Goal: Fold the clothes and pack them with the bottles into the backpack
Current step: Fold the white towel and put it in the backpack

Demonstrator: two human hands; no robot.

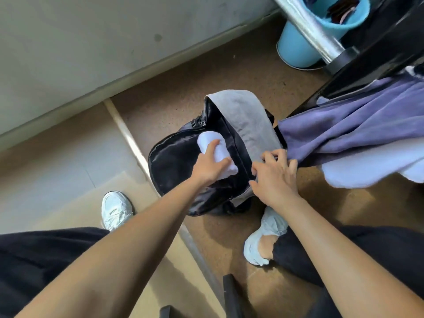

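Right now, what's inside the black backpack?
A white rolled cloth sits in the mouth of the black backpack, gripped by the left hand. The right hand holds the grey-lined flap open. Deeper inside is dark and covered, so no bottles can be seen.

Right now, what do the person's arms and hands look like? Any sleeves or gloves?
The left arm and right arm are bare as far as the picture shows, with no sleeves. The left grip and right grip are bare hands: no gloves, and no rings, watch or bracelet that I can see.
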